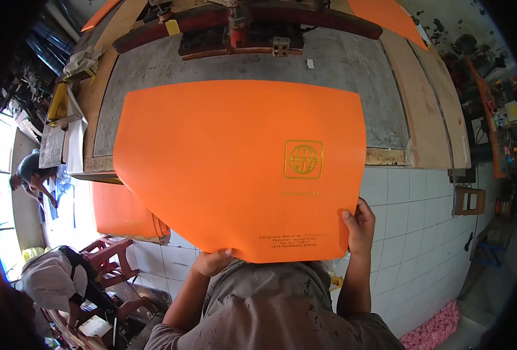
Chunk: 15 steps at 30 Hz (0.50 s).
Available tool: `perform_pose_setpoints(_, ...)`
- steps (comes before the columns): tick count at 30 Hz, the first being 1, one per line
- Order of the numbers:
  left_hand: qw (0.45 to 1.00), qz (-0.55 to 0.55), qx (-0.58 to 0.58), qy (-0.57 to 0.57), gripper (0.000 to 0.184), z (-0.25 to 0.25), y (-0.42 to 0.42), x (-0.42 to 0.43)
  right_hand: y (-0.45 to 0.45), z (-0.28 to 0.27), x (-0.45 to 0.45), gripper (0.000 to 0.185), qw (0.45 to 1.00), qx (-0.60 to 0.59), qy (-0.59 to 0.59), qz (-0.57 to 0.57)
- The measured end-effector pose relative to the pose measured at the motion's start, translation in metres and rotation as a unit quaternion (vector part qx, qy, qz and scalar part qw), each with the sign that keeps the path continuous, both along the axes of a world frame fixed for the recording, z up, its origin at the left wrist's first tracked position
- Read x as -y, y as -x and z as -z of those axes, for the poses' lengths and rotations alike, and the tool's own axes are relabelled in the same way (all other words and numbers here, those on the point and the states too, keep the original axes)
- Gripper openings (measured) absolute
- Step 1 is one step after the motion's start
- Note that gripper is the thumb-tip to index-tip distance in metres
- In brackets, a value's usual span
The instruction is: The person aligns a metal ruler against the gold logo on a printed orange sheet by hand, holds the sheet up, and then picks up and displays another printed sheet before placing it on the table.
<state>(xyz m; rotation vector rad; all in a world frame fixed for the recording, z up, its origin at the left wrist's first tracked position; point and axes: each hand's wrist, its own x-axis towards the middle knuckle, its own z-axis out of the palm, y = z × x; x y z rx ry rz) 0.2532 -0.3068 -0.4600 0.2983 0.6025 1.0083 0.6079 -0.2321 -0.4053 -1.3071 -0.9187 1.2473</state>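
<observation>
A large orange printed sheet (211, 157) spans the middle of the view, bearing a gold globe emblem in a square frame and gold lettering below it. My left hand (213, 262) pinches its near edge, thumb on top. At the lower right corner, my right hand (360, 227) grips the side edge, thumb on the face and fingers behind. The far part of the sheet lies over the grey metal table (153, 70), while its near part hangs past the table edge in front of my body.
A dark red machine bar (235, 29) crosses the table's far side. Orange sheets (121, 210) are stacked below left, near a red stool (109, 256). One person (57, 280) sits at lower left; another person (33, 175) bends by the bright opening. A wooden stool (470, 200) stands right.
</observation>
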Motion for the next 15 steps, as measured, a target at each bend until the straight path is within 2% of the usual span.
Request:
perform_pose_setpoints(6, 0.997, 0.027, -0.074, -0.004, 0.036, 0.003, 0.019, -0.002, -0.002, -0.012, -0.002, 0.039, 1.0, 0.006, -0.023, -0.015)
perform_pose_setpoints(9, 0.991, 0.055, -0.11, -0.051, 0.038, 0.016, 0.031, 0.004, -0.004, -0.011, -0.003, 0.041, 0.999, -0.023, -0.031, -0.015)
perform_pose_setpoints(12, 0.94, 0.161, -0.21, -0.213, 0.043, 0.026, 0.042, -0.005, -0.008, -0.003, -0.003, 0.043, 0.997, -0.069, -0.024, -0.023)
perform_pose_setpoints(15, 0.979, 0.088, -0.122, -0.135, 0.051, 0.023, 0.023, -0.015, -0.014, 0.008, 0.0, 0.045, 0.993, -0.113, -0.021, -0.036)
